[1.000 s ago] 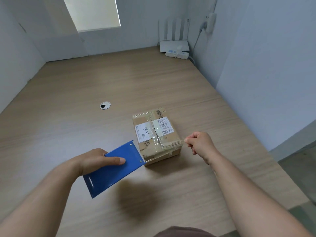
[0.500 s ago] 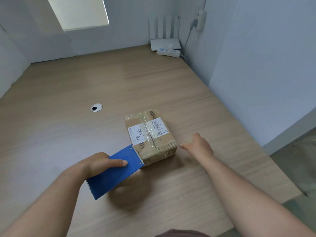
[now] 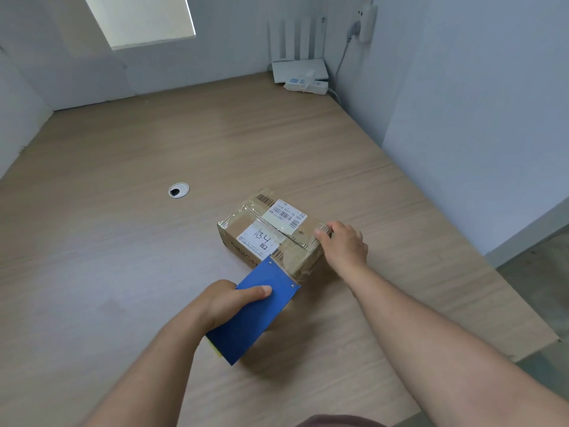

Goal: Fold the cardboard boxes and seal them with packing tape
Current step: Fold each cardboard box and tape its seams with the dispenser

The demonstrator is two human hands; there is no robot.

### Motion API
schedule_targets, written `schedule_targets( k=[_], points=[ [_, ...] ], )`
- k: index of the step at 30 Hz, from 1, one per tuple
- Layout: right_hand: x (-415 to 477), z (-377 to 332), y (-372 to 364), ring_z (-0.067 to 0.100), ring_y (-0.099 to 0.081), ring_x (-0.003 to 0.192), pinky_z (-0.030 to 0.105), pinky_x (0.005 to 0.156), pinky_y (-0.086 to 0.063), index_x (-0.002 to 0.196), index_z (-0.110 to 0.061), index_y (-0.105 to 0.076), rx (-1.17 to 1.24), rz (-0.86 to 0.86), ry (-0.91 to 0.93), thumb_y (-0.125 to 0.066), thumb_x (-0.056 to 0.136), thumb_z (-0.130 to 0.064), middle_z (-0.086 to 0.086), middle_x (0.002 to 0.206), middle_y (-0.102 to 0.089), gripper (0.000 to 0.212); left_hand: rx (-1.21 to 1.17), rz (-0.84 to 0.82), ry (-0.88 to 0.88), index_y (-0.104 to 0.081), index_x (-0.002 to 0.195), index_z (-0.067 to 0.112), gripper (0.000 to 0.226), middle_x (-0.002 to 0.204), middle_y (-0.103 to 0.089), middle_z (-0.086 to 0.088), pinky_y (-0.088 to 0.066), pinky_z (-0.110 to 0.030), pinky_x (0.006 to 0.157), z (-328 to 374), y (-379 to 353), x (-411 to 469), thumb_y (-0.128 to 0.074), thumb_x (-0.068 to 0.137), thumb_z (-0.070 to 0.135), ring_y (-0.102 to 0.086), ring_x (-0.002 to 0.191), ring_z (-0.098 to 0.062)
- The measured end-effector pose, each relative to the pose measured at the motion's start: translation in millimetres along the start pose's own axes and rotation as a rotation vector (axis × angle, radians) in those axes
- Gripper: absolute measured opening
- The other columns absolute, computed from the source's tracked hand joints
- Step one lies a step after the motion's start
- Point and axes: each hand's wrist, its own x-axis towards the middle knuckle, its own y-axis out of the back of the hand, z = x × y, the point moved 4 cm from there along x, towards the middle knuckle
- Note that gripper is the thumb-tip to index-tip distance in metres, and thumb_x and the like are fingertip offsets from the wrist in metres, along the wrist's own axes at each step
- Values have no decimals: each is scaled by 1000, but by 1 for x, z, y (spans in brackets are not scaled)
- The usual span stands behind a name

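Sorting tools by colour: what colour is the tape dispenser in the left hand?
The tape dispenser is blue; the head view shows it.

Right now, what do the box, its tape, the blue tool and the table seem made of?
Box: brown cardboard, matte and creased.
Tape: clear plastic film, glossy, wrinkled glare.
Tool: flat blue plate with two rivets, painted metal or hard plastic; unclear which.
Table: pale wood grain, matte, probably laminate.
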Motion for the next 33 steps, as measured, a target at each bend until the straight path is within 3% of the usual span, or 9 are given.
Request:
schedule_targets(
  k=[4, 7, 10, 16, 20, 24, 27, 30, 33],
  points=[
    [6, 6, -3, 24, -56, 100, 32, 83, -42, 101, -21, -61, 318, -85, -42, -59, 89, -35, 1, 99, -64, 19, -31, 2, 30, -68, 89, 15, 55, 88, -70, -2, -47, -28, 67, -1, -3, -7, -69, 70, 66, -68, 78, -19],
    [9, 6, -2, 18, -54, 78, 26, 68, -37, 87, -16, -59, 439, -77, -50, -66, 86, -25, -4, 77, -58, 11, -125, 16, 71, -70, 85, 16, 54, 76, -73, 0, -48, -26, 62, -12, -5, -21, -70, 69, 67, -70, 69, -17],
    [8, 4, -3, 17, -52, 75, 27, 68, -38, 86, -12, -60, 464, -81, -49, -67, 85, -21, -3, 76, -58, 11, -164, 50, 90, -70, 80, 16, 54, 68, -73, 2, -46, -24, 57, -17, -7, -35, -70, 67, 68, -70, 61, -15],
    [11, 4, -3, 18, -52, 77, 29, 72, -39, 87, -10, -61, 487, -99, -52, -68, 84, -21, 1, 82, -59, 13, -124, 99, 123, -71, 81, 12, 60, 73, -73, -3, -48, -29, 63, -24, 6, -49, -71, 63, 70, -71, 68, -20],
    [11, 6, -2, 18, -52, 77, 30, 73, -40, 89, -9, -61, 500, -109, -46, -67, 85, -21, 1, 84, -60, 14, 52, 149, 138, -65, 82, 12, 57, 84, -67, -4, -44, -30, 63, -11, 8, -32, -66, 70, 68, -65, 76, -19],
    [10, 5, 0, 19, -52, 77, 30, 71, -39, 90, -7, -60, 465, -120, -31, -66, 85, -22, 2, 83, -59, 17, 225, 182, 157, -60, 81, 20, 48, 82, -61, 2, -40, -28, 58, 8, 7, -20, -63, 72, 68, -60, 74, -14],
    [9, 5, 1, 21, -51, 76, 29, 67, -36, 86, -10, -56, 440, -113, -23, -66, 85, -23, 3, 82, -57, 16, 523, 317, 154, -55, 83, 21, 36, 78, -56, 6, -38, -27, 60, 27, 7, -16, -55, 81, 57, -56, 73, -13],
    [7, 7, 3, 22, -51, 75, 29, 62, -31, 82, -12, -53, 414, -99, -15, -65, 85, -24, 1, 78, -55, 17, 824, 469, 184, -57, 98, 21, 25, 81, -53, 5, -38, -26, 68, 15, 19, -24, -47, 89, 42, -56, 82, -18],
    [1, 11, 4, 22, -51, 73, 31, 57, -31, 79, -15, -49, 388, -99, -29, -65, 84, -28, -3, 74, -54, 21, 834, 521, 219, -56, 96, 18, 31, 72, -51, 5, -32, -24, 52, -9, 29, -29, -43, 90, 45, -51, 65, -14]
  ],
)
